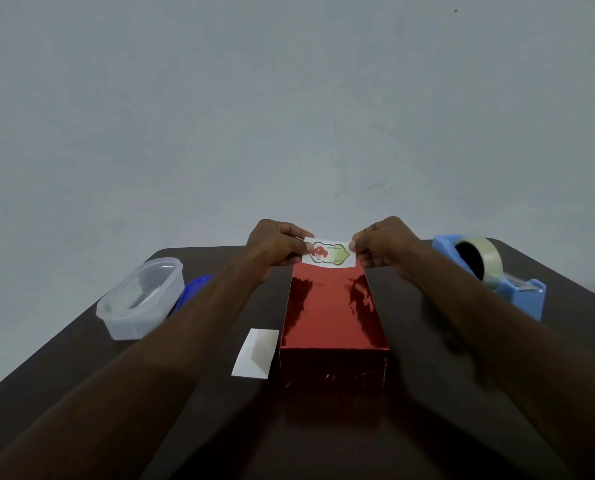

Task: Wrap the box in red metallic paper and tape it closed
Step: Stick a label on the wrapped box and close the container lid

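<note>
Two hands, left (275,245) and right (380,242), each grip pinching an end of printed label (329,255) above red-wrapped box (330,313).

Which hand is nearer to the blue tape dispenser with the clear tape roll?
Right. The right hand pinches the printed white sticker label just left of the blue tape dispenser. The left hand holds the label's other end, farther away, beyond the red metallic wrapped box.

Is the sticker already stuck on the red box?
No, both hands, left hand and right hand, hold the sticker above the red box.
</note>
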A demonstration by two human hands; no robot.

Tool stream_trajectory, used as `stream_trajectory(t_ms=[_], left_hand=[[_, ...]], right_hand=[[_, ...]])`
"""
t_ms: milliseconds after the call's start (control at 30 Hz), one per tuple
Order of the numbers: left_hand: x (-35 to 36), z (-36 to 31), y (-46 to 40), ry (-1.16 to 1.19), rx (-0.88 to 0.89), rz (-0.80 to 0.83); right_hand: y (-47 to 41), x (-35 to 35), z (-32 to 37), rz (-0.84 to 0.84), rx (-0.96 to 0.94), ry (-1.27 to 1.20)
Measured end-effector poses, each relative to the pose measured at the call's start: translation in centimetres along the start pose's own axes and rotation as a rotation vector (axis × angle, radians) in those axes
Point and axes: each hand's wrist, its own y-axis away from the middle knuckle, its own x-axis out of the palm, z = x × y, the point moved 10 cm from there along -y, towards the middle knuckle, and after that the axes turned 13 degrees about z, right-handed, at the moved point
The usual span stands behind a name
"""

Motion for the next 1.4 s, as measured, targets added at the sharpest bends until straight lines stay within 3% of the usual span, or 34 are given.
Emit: stream_trajectory(t_ms=[367, 867, 1200, 1400], left_hand=[[-0.5, 1.9, -1.4, -0.140, -0.126, -0.101], [0.4, 2.7, -2.9, -0.166, -0.218, 0.041], [0.7, 2.4, -3.5, -0.380, -0.276, 0.041], [0.2, 4.0, -2.2, -0.283, -0.318, 0.059]], right_hand=[[-3.2, 0.7, -0.9, 0.038, 0.080, 0.356], [-4.0, 2.0, 0.2, 0.153, 0.159, 0.622], [-3.5, 2.5, 1.5, 0.038, 0.089, 1.012], [-2.8, 0.8, 0.3, -0.022, 0.025, 0.939]])
